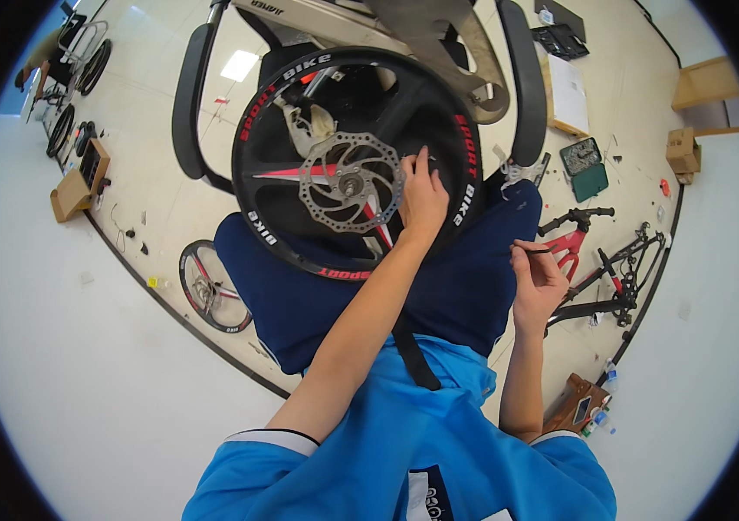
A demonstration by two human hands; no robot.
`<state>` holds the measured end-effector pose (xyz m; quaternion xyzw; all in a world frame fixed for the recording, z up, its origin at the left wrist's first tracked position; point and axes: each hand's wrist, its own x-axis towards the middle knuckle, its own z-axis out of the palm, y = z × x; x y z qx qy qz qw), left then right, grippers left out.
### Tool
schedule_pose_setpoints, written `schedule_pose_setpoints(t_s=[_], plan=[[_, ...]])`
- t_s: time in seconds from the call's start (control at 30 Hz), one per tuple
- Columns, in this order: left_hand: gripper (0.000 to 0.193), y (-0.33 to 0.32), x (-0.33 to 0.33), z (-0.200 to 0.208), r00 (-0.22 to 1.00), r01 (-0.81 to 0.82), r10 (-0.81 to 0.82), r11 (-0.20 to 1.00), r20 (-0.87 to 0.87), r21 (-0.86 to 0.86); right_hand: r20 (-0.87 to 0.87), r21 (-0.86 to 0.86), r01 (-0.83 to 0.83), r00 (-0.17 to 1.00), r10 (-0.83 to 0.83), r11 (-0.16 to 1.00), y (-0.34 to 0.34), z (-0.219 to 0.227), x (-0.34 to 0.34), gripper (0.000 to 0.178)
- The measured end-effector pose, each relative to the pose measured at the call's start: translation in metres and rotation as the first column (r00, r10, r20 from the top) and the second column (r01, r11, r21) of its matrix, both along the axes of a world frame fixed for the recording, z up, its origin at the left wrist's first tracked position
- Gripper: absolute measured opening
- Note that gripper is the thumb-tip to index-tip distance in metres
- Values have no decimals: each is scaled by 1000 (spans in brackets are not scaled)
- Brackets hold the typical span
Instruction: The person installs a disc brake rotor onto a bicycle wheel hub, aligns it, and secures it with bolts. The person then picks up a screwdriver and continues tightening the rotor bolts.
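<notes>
The right hand (540, 285) pinches a dark rod (540, 252); held loosely, it may fall. Left hand's (424, 201) grip I cannot tell.

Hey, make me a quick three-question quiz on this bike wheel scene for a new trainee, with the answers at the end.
1. Which of the person's hands holds the thin dark item?

2. True or false: the silver brake disc sits around the centre of the large wheel.

3. Where is the smaller-looking wheel with its own disc?
A) Inside a cardboard box
B) On the floor, beside the left knee
C) Against the right forearm

Key:
1. The right hand; the left hand is over the large wheel, near the disc's edge.
2. True.
3. B.
</notes>
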<state>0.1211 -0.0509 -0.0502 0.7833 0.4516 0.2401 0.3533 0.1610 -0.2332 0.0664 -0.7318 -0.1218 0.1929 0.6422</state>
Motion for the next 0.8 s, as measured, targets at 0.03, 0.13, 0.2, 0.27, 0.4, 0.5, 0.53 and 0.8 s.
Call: schedule_pose_setpoints(t_s=[0.03, 0.13, 0.2, 0.27, 0.4, 0.5, 0.53, 0.8], plan=[[42, -4, -4, 5, 1000, 3, -3, 1000, 1, -28, -5, -16, -32, 999, 32, 999, 5, -1, -1, 12], [56, -17, -36, 39, 984, 176, -174, 974, 28, -143, -10, 42, -87, 996, 87, 995, 27, -1, -5, 11], [49, -30, -74, 63, 942, 311, -309, 950, 129, 0, -19, 115, -119, 992, 122, 986, 49, 1, -6, 13], [31, -35, -106, 87, 909, 355, -334, 934, 250, -42, -49, 166, -125, 990, 135, 978, 76, 3, -11, 14], [20, 3, -128, 120, 944, 97, -77, 994, 321, -46, 133, 167, -222, 971, 201, 961, 132, -6, -29, 13], [20, 49, -127, 124, 955, 47, -80, 991, 286, 123, 252, 140, -301, 932, 260, 943, 159, -16, -40, 13], [22, 60, -127, 123, 955, 56, -102, 984, 279, 167, 314, 134, -299, 917, 246, 945, 165, -18, -42, 13], [35, 70, -118, 103, 960, 193, -217, 971, 179, 144, 569, 38, -348, 778, 266, 937, 178, -20, -50, 16]])
